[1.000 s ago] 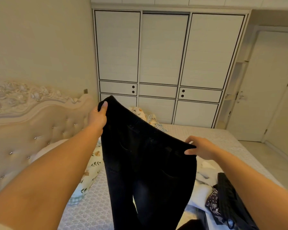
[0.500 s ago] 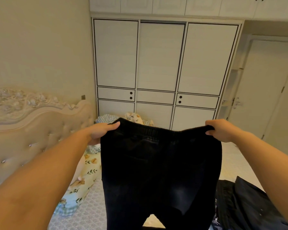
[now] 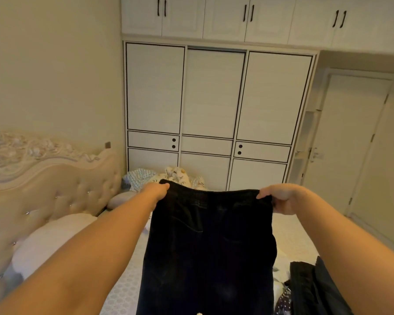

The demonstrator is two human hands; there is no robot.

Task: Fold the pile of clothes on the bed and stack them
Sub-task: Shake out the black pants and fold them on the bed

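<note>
Black trousers (image 3: 210, 246) are held up above the bed (image 3: 123, 289), waistband corners pinched by the left hand (image 3: 156, 192) and right hand (image 3: 282, 197); uneven tension could skew the fold.

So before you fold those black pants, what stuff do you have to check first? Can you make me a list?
1. Left hand grips one waistband corner: ok.
2. Right hand grips the other corner: ok.
3. Black pants hang spread flat, waistband level: ok.
4. Legs hang straight and untangled: cannot tell, they run out of the bottom of the picture.
5. Free bed surface to lay them on: ok, bare mattress shows on the left.
6. Other dark clothes on the right stay out of the way: ok, they lie apart from the pants.
</note>
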